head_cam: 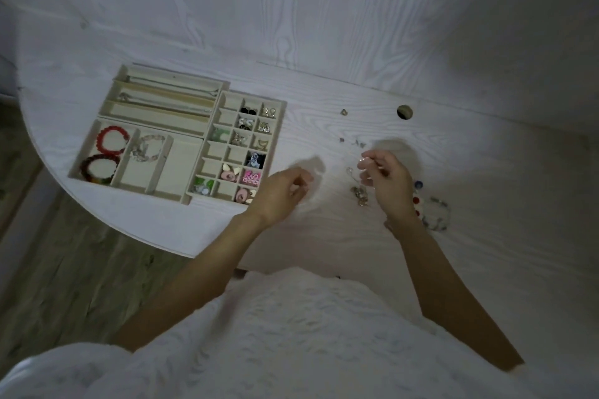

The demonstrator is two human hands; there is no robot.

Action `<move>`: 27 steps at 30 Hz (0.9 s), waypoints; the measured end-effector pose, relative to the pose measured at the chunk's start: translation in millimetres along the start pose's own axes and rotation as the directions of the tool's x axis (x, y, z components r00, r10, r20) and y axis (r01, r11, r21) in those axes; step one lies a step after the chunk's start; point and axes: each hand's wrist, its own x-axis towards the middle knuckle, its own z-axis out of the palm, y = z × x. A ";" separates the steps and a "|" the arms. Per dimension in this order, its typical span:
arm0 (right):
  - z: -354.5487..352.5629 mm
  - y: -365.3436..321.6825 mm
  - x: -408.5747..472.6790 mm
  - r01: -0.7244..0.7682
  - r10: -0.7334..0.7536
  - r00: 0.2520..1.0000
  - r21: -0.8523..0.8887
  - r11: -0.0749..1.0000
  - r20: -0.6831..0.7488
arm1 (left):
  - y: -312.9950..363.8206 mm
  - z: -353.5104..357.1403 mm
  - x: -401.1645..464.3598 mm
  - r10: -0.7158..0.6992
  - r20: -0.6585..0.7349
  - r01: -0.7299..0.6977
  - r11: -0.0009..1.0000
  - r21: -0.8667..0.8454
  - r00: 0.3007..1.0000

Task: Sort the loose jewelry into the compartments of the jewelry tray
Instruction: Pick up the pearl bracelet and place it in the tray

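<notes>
Right hand raised a little over the table, fingertips pinching a small pale piece, too small to name. Just below and beside those fingers, a loose tangle of jewelry; beaded bracelets behind the wrist. Left hand loosely curled, contents impossible to tell, touching or nearly touching the tray's near corner. Jewelry tray well off to the left of the pinching hand, small compartments nearest, so probably a leftward carry past the left hand.
</notes>
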 end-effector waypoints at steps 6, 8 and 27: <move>19.3 -35.4 -14.9 0.072 -0.089 0.950 0.068 0.995 0.299 | 13.8 -4.5 -0.4 -0.067 0.070 0.088 0.925 -0.369 0.995; 35.6 -43.4 -16.0 0.093 -0.116 0.944 0.087 0.992 0.310 | 16.6 -13.3 -6.5 -0.105 0.104 0.146 0.802 -0.580 0.989; 320.8 -94.4 -10.4 0.015 0.132 0.714 -0.204 0.979 0.687 | -145.3 -178.9 -98.3 -0.427 -0.499 0.319 0.903 -0.289 0.754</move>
